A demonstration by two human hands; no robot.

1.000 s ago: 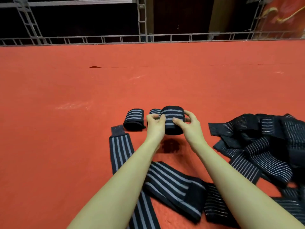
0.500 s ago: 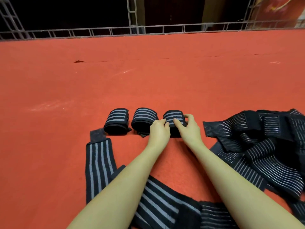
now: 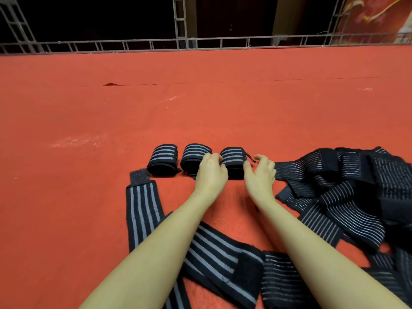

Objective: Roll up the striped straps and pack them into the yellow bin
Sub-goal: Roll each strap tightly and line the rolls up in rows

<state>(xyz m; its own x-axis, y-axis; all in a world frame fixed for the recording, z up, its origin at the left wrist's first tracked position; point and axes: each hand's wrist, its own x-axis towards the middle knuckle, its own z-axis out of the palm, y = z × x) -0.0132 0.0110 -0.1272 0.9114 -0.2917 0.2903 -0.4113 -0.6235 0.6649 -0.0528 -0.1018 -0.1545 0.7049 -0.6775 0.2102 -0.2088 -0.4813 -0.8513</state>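
the left hand (image 3: 210, 172) sits low on the red carpet (image 3: 200, 112), fingers loosely bent, their tips touching the near left edge of the right-most rolled strap (image 3: 233, 161); it does not wrap round the roll. the right hand (image 3: 259, 175) hovers just to the right of that same roll with fingers spread and relaxed — its thumb tip is right at the roll's side, though whether it truly touches cannot be told. neither hand holds anything.

the roll between the hands lies on its side, grey stripes up, with a small dark tab poking out at its upper right. just left of it lies the middle rolled strap (image 3: 194, 157), partly behind the left hand, and left again the left rolled strap (image 3: 163, 159) — three in a row, close together.

nearer the person, a flat unrolled strap (image 3: 142, 210) runs along the carpet under the left forearm, and a folded strap (image 3: 223, 262) crosses between the forearms. to the right lies a tangled heap of straps (image 3: 347, 197), dark with thin pale stripes.

beyond the carpet's far edge runs a metal truss rail (image 3: 156, 44).
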